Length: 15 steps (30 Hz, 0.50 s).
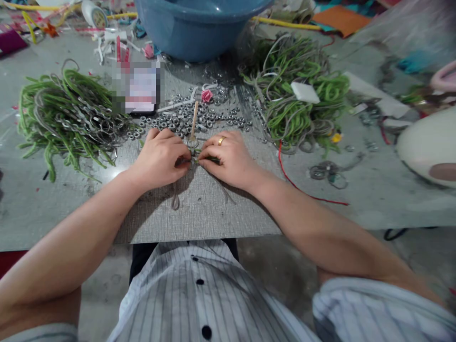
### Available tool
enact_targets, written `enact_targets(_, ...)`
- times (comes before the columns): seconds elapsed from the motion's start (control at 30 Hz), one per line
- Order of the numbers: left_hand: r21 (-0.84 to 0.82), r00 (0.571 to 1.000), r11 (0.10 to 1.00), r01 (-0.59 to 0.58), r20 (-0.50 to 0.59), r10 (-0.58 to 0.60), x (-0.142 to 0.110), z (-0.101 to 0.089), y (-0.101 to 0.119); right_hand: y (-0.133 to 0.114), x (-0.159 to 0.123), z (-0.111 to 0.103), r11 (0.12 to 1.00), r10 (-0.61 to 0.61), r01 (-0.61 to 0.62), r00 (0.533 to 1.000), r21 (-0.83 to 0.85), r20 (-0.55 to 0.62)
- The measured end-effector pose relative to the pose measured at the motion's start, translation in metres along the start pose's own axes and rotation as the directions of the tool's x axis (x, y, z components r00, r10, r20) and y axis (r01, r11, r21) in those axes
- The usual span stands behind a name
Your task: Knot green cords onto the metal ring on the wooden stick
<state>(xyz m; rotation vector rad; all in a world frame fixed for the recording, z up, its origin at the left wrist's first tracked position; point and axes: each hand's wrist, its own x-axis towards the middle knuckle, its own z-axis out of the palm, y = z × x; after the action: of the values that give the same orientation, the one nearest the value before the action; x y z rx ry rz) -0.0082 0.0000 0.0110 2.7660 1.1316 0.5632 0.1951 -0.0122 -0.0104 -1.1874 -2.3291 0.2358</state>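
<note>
Counter (153, 221), grey and textured, as I saw it from beside the worker; contents as follows.

Item: one green cord (213, 160), short and mostly hidden, located between the two hands and running under the right fingers.
Left hand (166, 154): fingers curled, thumb and forefinger nearly closed in a pinch at the cord's left end; a small grey cord loop (175, 203) lay just below it.
Right hand (228, 156): gold band (221, 140) on one finger; thumb and fingers pinched the cord, fingertips near those of the left. Thin grey strands (226, 192) trailed below it.
Beyond the fingertips: one wooden stick (194, 118).
Further back: a scatter of metal nuts (174, 121), one pink rose (206, 96) and one phone (142, 90), partly blurred.
Past the left hand: one heap of green cords (53, 114) with metal chains (85, 118) over its near side.
Past the right hand: one tangle of green and grey cords (278, 114), topped by a white block (305, 92); a red cord (295, 183) ran out beneath.
Rear: one blue basin (192, 35).
</note>
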Motion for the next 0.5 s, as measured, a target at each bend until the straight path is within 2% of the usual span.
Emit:
enact_targets(0.27, 0.011, 0.999, 0.999, 0.039, 0.007, -0.039, 0.0018, 0.0055, 0.001, -0.0006, 0.0002, 0.002, 1.0, 0.027, -0.027, 1.0, 0.006, -0.006)
enact_targets(0.5, 0.001, 0.999, 1.0, 0.019, -0.031, -0.019, 0.001, 0.0075, -0.0001, -0.0004, 0.0018, 0.0039, 0.997, 0.044, -0.045, 0.999, 0.06, 0.013)
